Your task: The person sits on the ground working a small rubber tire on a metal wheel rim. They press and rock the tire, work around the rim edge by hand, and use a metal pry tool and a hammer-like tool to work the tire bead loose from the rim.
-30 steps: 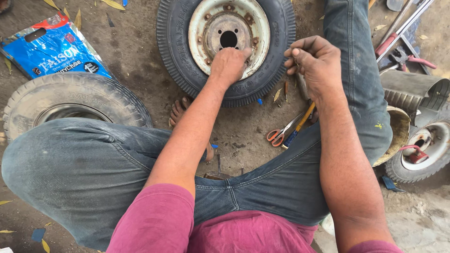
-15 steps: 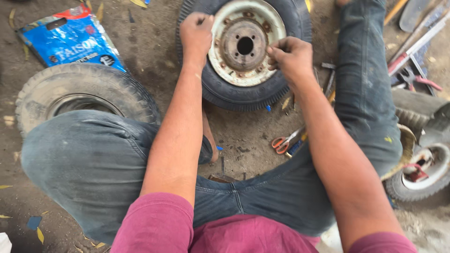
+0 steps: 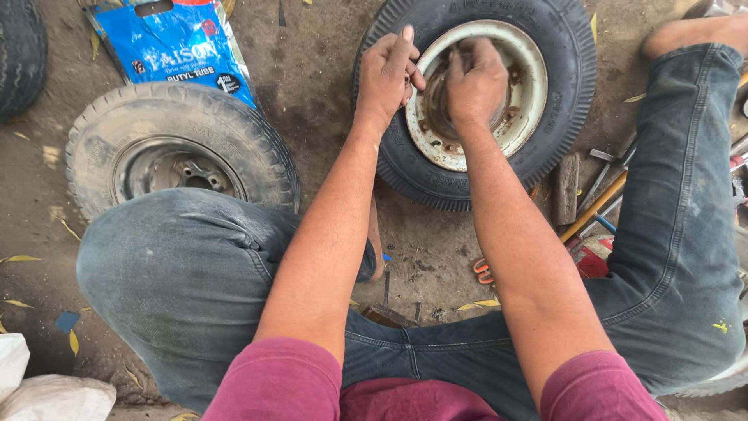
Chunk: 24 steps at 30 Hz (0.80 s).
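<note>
The person wears a short-sleeved magenta cotton shirt. Faded, dust-smudged blue-grey denim jeans cover both legs. The forearms are bare.

One package is seen: a flat blue plastic pouch with white lettering, a red strip along its top edge and a hang slot. It is laid on the dirt at upper left, its lower corner tucked behind a worn tyre.
</note>
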Motion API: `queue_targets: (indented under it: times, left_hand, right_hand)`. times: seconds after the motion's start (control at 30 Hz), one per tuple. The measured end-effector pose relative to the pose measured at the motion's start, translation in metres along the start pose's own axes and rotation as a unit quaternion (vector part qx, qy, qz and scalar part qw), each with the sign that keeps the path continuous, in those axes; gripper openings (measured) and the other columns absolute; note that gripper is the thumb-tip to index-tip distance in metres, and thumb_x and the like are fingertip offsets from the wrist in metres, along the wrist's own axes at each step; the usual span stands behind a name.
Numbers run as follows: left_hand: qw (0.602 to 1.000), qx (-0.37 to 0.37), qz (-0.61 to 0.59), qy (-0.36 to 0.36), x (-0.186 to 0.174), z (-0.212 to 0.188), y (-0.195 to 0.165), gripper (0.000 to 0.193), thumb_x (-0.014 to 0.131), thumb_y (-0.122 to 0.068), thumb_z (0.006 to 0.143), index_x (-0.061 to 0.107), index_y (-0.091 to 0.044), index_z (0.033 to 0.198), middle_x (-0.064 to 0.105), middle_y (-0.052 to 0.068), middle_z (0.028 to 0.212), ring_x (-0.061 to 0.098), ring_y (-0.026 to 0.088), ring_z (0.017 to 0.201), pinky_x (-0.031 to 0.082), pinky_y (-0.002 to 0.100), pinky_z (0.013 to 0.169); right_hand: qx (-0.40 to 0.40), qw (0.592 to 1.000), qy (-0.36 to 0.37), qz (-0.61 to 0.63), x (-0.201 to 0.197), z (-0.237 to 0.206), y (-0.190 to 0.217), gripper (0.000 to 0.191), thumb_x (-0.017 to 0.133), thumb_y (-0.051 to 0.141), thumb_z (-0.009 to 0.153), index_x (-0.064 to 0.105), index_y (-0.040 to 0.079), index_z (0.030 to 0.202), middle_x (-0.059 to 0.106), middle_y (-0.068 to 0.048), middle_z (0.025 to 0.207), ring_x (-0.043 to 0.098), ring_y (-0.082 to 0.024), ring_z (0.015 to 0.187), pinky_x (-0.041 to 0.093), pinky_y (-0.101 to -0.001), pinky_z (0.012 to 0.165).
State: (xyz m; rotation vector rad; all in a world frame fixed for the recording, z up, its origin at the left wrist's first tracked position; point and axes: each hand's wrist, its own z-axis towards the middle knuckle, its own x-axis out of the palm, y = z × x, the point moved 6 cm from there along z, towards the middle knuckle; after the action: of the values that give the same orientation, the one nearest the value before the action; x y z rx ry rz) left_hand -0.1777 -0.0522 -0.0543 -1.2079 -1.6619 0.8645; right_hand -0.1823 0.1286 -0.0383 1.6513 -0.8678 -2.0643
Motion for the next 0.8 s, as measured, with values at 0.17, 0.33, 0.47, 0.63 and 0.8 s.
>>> queue_targets:
  times: [0.17, 0.33, 0.47, 0.63, 0.8]
  left_hand:
    - [1.0, 0.009, 0.004, 0.015, 0.001, -0.007, -0.013, 0.064, 0.049, -0.066, 0.098, 0.065, -0.005, 0.09, 0.066, 0.008, 0.058, 0.051, 0.005, 0.04, 0.039, 0.022, 0.035]
    - [0.999, 0.025, 0.005, 0.029, 0.002, -0.01, -0.019, 0.067, 0.048, -0.069, 0.098, 0.066, -0.005, 0.09, 0.067, 0.01, 0.059, 0.049, 0.005, 0.04, 0.038, 0.021, 0.036]
    - [1.0, 0.015, 0.0, 0.022, 0.002, -0.007, -0.014, 0.067, 0.049, -0.068, 0.098, 0.066, -0.004, 0.09, 0.067, 0.01, 0.058, 0.051, 0.006, 0.04, 0.04, 0.022, 0.036]
    - [0.999, 0.022, -0.018, 0.032, 0.004, -0.004, -0.011, 0.066, 0.051, -0.066, 0.099, 0.067, -0.002, 0.089, 0.068, 0.012, 0.059, 0.051, 0.008, 0.038, 0.04, 0.022, 0.036]
    - [1.0, 0.015, 0.007, 0.024, 0.002, -0.006, -0.013, 0.067, 0.047, -0.068, 0.097, 0.066, -0.004, 0.091, 0.069, 0.012, 0.059, 0.054, 0.008, 0.038, 0.038, 0.023, 0.033]
  right_hand:
    - [0.052, 0.989, -0.066, 0.124, -0.012, 0.0, -0.015, 0.007, 0.077, 0.009, 0.093, 0.072, 0.006, 0.094, 0.076, -0.005, 0.084, 0.068, -0.017, 0.073, 0.055, -0.0319, 0.071]
    - [0.018, 0.997, 0.008, 0.068, -0.018, -0.017, -0.003, 0.01, 0.08, 0.01, 0.089, 0.074, 0.01, 0.096, 0.073, -0.003, 0.087, 0.063, -0.016, 0.069, 0.052, -0.0304, 0.066]
    - [-0.01, 1.0, 0.024, -0.012, -0.011, -0.018, 0.011, 0.016, 0.083, 0.014, 0.085, 0.074, 0.013, 0.099, 0.067, -0.005, 0.082, 0.062, -0.019, 0.07, 0.05, -0.0361, 0.066]
    - [-0.014, 0.994, 0.003, -0.105, 0.0, -0.008, 0.015, 0.012, 0.081, 0.022, 0.086, 0.075, 0.019, 0.096, 0.07, -0.001, 0.084, 0.067, -0.02, 0.076, 0.05, -0.0405, 0.068]
    - [0.009, 0.997, 0.022, -0.07, -0.008, -0.008, 0.023, 0.016, 0.083, 0.02, 0.083, 0.076, 0.015, 0.097, 0.072, -0.002, 0.086, 0.067, -0.019, 0.072, 0.051, -0.039, 0.065]
